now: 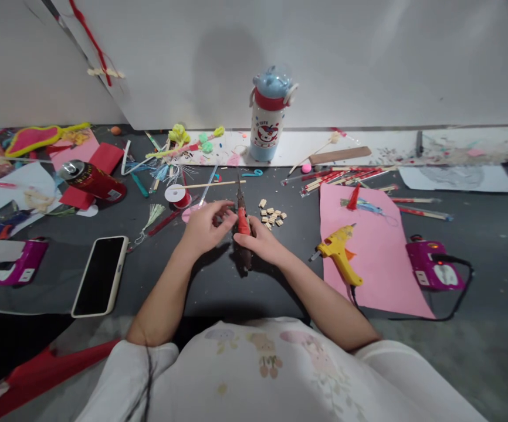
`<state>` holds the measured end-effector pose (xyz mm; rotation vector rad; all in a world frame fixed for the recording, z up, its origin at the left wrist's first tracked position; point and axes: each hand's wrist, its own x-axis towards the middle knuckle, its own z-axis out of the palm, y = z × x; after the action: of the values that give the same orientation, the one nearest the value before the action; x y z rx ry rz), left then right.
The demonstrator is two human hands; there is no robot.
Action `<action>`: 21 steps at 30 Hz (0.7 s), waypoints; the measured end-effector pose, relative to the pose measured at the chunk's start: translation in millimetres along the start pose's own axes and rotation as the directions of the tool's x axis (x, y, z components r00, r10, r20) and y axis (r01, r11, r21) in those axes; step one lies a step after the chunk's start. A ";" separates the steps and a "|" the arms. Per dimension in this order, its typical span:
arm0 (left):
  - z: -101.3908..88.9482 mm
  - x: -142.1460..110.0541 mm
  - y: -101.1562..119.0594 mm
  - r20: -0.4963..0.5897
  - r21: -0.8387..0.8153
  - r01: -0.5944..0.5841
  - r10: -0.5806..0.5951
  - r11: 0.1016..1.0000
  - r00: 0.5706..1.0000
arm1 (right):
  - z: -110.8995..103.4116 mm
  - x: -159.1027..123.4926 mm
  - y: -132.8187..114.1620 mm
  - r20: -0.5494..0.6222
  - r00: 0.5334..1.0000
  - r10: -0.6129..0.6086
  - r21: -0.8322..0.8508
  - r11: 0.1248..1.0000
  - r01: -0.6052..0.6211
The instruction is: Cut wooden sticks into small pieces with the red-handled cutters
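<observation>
My right hand (263, 240) is closed round a pair of red-handled cutters (243, 225) that point away from me over the dark table (219, 281). My left hand (205, 225) rests just left of the blades with fingers curled, pinching something small that I cannot make out. Several small cut wooden pieces (273, 215) lie just right of the blades. A thin wooden stick (216, 184) lies beyond my hands.
A yellow glue gun (339, 253) lies on pink paper (368, 258) to the right, beside a purple box with a cord (432, 268). A phone (101, 274), red can (92, 180), ribbon spool (177, 194) and a bottle (268, 114) stand around. Red sticks (346, 176) clutter the back.
</observation>
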<state>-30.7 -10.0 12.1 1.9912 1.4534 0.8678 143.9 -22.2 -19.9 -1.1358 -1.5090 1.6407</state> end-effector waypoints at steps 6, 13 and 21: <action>12.6 -2.6 4.0 0.312 -0.258 0.056 0.028 0.964 0.950 | 1.6 4.5 5.9 -0.033 0.999 -0.013 0.013 1.000 0.014; 26.0 -8.5 4.9 0.354 -0.343 0.151 -0.021 0.927 0.935 | 6.7 8.6 12.3 -0.057 0.998 0.035 0.074 0.997 -0.031; 31.6 -9.8 7.5 0.353 -0.425 0.270 -0.117 0.864 0.928 | 7.8 7.6 17.7 -0.049 0.994 -0.101 0.026 0.994 0.102</action>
<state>-4.4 -22.8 -5.1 1.5052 1.1096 0.6889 135.4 -21.4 -38.9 -1.0579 -1.4843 1.5518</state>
